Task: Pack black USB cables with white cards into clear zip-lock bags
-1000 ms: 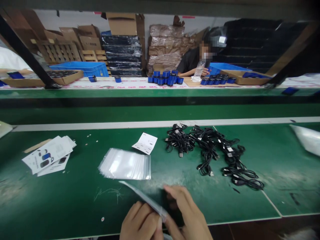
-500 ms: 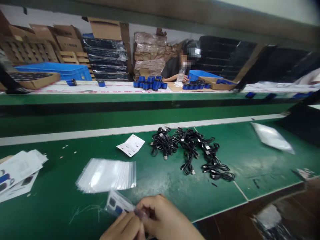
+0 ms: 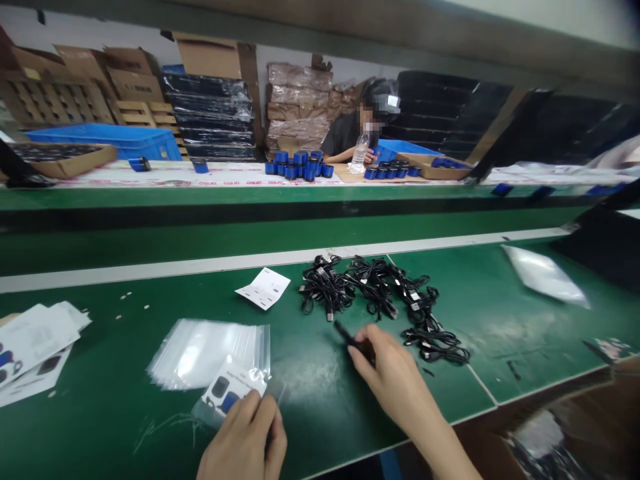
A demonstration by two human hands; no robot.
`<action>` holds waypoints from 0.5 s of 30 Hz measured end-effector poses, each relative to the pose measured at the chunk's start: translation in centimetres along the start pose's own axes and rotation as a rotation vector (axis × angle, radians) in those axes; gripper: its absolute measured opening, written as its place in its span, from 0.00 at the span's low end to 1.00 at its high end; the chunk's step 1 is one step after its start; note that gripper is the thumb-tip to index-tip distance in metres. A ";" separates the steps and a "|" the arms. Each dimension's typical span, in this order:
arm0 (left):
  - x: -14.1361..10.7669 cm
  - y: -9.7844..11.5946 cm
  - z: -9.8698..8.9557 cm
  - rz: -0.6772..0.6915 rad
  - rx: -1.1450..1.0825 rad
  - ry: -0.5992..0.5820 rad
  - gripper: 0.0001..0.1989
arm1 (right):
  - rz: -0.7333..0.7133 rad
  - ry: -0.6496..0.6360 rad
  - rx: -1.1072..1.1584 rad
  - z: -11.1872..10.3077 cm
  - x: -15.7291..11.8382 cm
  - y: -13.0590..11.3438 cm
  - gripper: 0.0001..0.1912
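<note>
My left hand [image 3: 245, 437] pinches the near edge of a clear bag with a printed leaflet [image 3: 227, 390] inside, close to the front of the green table. To the right, my right hand [image 3: 383, 363] has its fingers closed on a black cable [image 3: 347, 335], whose end points toward the cable pile. Several coiled black cables [image 3: 327, 287] with USB plugs lie beyond that hand. A fan of clear plastic bags [image 3: 193, 353] rests just behind the held bag. One folded white leaflet [image 3: 263, 289] lies between the bags and the cables.
Printed sheets [image 3: 37, 340] are stacked at the far left, and a clear plastic packet [image 3: 545, 275] lies at the right. Across the raised shelf [image 3: 230, 175], blue round items [image 3: 300, 165] stand near a person [image 3: 345, 137] and a bottle [image 3: 360, 153]. An open box [image 3: 555, 433] sits lower right.
My hands have moved apart. The right hand has gone right and forward and now holds a black cable; one bundle has left the pile's near side. The bagged leaflet lies flatter and shows more.
</note>
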State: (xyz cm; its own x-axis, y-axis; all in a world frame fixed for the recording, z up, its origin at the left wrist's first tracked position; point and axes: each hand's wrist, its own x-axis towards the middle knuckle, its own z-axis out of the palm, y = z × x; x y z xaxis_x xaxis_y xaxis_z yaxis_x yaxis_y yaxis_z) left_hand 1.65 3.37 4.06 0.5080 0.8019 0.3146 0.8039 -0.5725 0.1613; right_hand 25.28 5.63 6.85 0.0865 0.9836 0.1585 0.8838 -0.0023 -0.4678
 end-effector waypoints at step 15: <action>-1.1 -0.2 -1.0 -0.245 -0.407 0.012 0.09 | -0.124 -0.409 0.533 2.0 -4.3 -5.5 0.10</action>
State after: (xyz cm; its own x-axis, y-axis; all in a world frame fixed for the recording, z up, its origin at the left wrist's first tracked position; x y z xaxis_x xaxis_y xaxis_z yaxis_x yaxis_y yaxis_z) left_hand 0.60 2.43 4.58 0.3131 0.9210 0.2319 0.7119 -0.3892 0.5845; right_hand 19.14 1.79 6.98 -0.2747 0.9600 -0.0538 0.5200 0.1012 -0.8482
